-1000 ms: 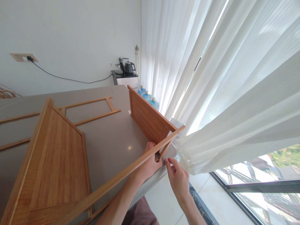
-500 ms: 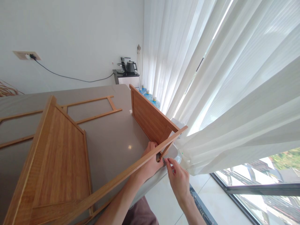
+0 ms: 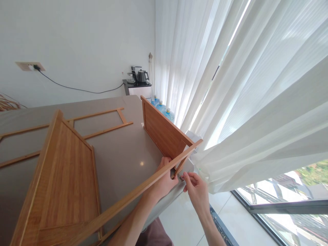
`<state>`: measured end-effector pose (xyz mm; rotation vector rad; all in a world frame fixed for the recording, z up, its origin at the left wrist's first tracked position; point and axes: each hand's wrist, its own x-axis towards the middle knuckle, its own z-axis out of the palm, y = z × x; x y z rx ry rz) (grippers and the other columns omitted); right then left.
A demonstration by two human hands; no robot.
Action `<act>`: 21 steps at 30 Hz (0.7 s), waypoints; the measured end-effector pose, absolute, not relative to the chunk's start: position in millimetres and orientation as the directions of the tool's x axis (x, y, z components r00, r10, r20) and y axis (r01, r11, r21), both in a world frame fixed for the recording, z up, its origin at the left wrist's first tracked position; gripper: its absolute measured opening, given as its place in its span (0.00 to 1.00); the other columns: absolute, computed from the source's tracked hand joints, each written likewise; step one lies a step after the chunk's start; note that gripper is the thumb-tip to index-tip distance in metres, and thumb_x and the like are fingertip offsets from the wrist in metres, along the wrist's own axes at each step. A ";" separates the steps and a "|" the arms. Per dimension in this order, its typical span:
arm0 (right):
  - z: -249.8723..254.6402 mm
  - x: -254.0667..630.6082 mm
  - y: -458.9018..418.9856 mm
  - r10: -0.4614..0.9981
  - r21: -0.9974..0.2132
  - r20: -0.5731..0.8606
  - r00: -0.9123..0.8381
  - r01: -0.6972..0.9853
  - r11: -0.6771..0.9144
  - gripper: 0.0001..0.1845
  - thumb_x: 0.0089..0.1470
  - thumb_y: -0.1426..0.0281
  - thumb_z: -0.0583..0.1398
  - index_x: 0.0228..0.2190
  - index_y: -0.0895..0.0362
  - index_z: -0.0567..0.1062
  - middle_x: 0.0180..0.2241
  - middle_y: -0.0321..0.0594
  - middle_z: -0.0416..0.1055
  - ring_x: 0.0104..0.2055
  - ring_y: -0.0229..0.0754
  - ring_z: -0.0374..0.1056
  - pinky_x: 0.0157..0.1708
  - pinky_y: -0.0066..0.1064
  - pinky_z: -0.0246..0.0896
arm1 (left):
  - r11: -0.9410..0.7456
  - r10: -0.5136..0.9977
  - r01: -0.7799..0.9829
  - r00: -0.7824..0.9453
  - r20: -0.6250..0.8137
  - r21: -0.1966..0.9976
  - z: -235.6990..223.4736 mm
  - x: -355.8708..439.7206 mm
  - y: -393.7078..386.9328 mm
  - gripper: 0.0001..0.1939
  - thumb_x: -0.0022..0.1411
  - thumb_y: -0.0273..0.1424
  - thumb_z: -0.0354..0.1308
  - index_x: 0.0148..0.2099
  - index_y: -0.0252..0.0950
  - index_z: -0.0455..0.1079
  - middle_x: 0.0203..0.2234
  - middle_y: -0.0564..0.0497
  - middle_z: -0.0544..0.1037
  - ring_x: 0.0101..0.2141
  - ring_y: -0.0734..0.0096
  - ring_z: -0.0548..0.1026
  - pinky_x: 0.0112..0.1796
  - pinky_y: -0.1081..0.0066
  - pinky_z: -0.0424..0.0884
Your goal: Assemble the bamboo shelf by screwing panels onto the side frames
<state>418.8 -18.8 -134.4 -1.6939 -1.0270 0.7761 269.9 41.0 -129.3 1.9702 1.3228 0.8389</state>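
Observation:
My left hand [image 3: 164,182] reaches under a long wooden rail [image 3: 143,187]. Its fingers are closed round the lower corner where the upright wooden shelf panel [image 3: 164,131] meets the frame. Just right of that corner, my right hand [image 3: 196,191] pinches a small, thin metal piece between thumb and forefinger, its tip against the joint. What kind of piece it is, I cannot make out. A second wooden panel [image 3: 68,177] stands at the left, its near end by the same rail. Part of my left hand is hidden behind the rail.
Flat on the grey-covered table [image 3: 120,153] lies a ladder-like wooden frame [image 3: 107,131]. Beyond are a black kettle [image 3: 141,76] on a small cabinet and blue water bottles [image 3: 167,114]. White curtains [image 3: 230,102] hang at the right, beside a window frame [image 3: 282,207].
My right hand has turned a little at the corner, its fingers curling differently round the small metal piece. The left hand stays at the joint. The view has shifted slightly.

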 end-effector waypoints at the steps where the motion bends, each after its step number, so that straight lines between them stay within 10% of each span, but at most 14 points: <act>1: -134.5 418.5 -19.0 0.896 -0.948 -0.044 0.443 0.264 -0.177 0.30 0.52 0.40 0.63 0.30 0.56 0.77 0.26 0.44 0.80 0.18 0.43 0.71 0.17 0.31 0.62 | -0.314 0.939 0.550 0.300 0.168 0.774 -129.2 269.8 41.1 0.19 0.54 0.24 0.61 0.45 0.40 0.59 0.43 0.49 0.71 0.47 0.60 0.74 0.48 0.62 0.72; 21: -140.2 441.6 -28.8 0.948 -0.991 -0.130 0.289 -0.010 -0.133 0.31 0.46 0.44 0.70 0.38 0.59 0.79 0.34 0.50 0.81 0.37 0.54 0.80 0.42 0.45 0.77 | -0.314 0.937 0.537 0.308 0.165 0.783 -133.2 269.7 41.3 0.20 0.54 0.23 0.61 0.47 0.40 0.59 0.45 0.48 0.70 0.48 0.60 0.73 0.50 0.62 0.71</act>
